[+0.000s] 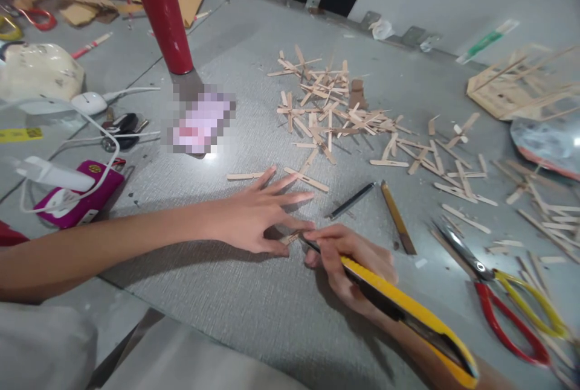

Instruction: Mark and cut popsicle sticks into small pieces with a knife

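Note:
My left hand point(254, 215) lies over the grey table point(217, 299), its fingers spread, with thumb and index finger on either side of a small wooden piece point(290, 238). My right hand point(351, 257) is wrapped round a yellow and black utility knife point(408, 311). The knife's blade end points left and meets the small piece, partly hidden by the fingers. Just beyond my left fingertips are two slotted wooden sticks, one on the left point(247, 177) and one on the right point(308, 180).
Wooden sticks point(326, 85) are heaped at the back. A dark pen-like tool point(352, 200) and a brown strip point(397, 218) lie near my right hand, scissors point(483, 269) further right. A red post point(163, 15), blurred phone point(202, 121) and purple item point(84, 194) stand or lie left.

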A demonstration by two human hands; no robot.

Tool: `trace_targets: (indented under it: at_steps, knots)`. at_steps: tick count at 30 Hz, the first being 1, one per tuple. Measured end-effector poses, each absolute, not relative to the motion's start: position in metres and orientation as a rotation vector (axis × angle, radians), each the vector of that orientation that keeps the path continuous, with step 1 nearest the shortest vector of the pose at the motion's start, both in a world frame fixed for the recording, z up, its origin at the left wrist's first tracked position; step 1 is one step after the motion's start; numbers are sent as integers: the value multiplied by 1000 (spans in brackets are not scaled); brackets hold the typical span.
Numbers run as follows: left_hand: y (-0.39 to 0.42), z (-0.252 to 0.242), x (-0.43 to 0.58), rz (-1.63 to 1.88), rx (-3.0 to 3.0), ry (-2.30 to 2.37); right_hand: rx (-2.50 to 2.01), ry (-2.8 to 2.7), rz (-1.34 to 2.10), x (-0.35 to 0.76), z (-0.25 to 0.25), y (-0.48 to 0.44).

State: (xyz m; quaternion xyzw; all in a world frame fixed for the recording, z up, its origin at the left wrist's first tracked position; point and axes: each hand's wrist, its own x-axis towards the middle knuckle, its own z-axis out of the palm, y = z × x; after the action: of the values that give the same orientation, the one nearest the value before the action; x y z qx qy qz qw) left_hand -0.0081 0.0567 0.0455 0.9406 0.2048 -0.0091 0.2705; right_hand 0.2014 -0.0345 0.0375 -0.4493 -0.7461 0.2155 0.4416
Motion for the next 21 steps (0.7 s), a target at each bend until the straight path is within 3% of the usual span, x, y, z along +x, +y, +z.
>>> trace_targets:
  at_steps: [21]
  knots:
    - [57, 41, -8, 38, 2512, 543, -1129, -1837, 647, 201, 36, -29]
